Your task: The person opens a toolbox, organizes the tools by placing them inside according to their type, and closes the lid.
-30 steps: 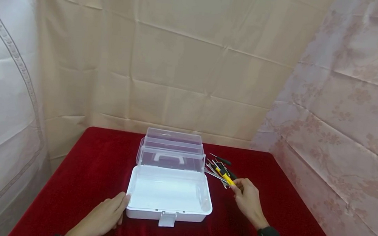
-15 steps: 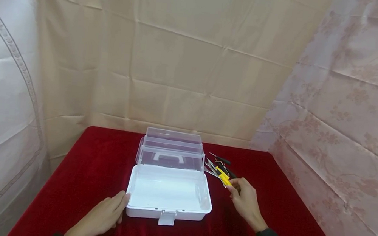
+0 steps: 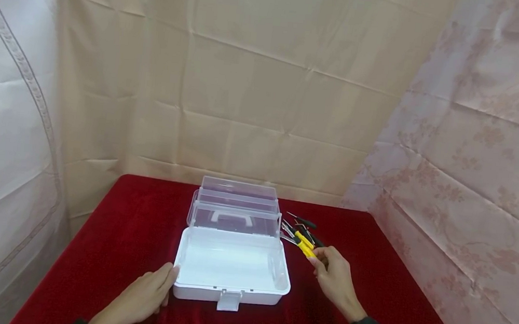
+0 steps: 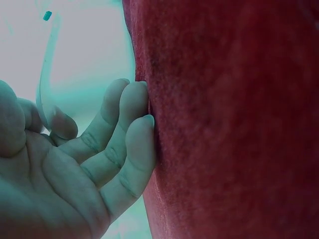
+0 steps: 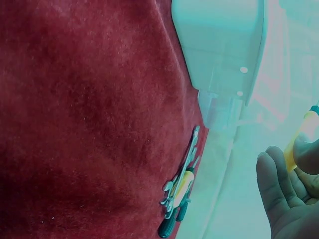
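A white toolbox (image 3: pixel 228 295) stands with its clear lid and trays (image 3: pixel 235 219) folded back. My left hand (image 3: pixel 145 293) holds its front left corner at the rim; in the left wrist view the other fingers (image 4: pixel 139 144) rest by the red cloth. To the right of the box, my right hand (image 3: pixel 335 279) pinches the end of a yellow-handled screwdriver (image 3: pixel 306 249), raised in the right wrist view. Behind it lies a tool pile: another yellow-handled tool (image 3: pixel 305 240), wrenches (image 5: pixel 187 159) and a dark-handled screwdriver (image 3: pixel 307 223).
Red cloth (image 3: pixel 136 223) covers the table. A beige curtain (image 3: pixel 246 103) hangs behind it, with a white curtain (image 3: pixel 4 132) on the left and a floral one (image 3: pixel 467 150) on the right. The toolbox latch (image 3: pixel 229 302) hangs down at the front.
My right hand has drawn the yellow-handled screwdriver slightly left and toward me, apart from the other yellow handle. My left hand stays at the toolbox corner.
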### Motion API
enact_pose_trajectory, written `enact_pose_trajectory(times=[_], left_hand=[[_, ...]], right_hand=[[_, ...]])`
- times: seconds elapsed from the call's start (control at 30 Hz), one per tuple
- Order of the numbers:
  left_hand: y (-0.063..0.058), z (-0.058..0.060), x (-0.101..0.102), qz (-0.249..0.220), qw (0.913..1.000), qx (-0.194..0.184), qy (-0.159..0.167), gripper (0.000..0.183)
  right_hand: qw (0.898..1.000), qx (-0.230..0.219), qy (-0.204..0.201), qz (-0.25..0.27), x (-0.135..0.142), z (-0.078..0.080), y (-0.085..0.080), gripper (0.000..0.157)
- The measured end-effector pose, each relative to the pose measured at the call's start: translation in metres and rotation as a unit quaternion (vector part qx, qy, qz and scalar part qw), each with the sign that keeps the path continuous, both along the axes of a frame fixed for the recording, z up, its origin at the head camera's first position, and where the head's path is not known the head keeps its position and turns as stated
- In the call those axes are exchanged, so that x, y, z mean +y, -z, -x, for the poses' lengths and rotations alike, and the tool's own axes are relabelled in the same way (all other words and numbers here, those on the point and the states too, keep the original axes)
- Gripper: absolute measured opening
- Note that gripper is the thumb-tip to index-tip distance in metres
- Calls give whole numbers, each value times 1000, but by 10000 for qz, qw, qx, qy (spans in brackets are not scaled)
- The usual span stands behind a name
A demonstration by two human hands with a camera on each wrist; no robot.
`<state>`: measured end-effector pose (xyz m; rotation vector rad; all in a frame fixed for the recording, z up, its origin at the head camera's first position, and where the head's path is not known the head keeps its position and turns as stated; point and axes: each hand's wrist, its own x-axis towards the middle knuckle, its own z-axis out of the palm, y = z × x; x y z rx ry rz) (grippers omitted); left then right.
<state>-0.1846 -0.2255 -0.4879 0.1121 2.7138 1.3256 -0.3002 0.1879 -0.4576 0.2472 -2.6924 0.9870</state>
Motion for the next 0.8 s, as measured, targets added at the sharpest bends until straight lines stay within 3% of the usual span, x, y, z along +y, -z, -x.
enact_pose_trajectory(times=[0.3, 0.8], left_hand=[[-1, -1, 0, -46, 10000, -25, 23, 40], [-2, -2, 0, 49, 10000, 58, 39, 36]], right_hand=[[9998, -184, -69, 59, -8, -5, -1, 13], [9996, -46, -260, 67, -22, -10, -4, 14]])
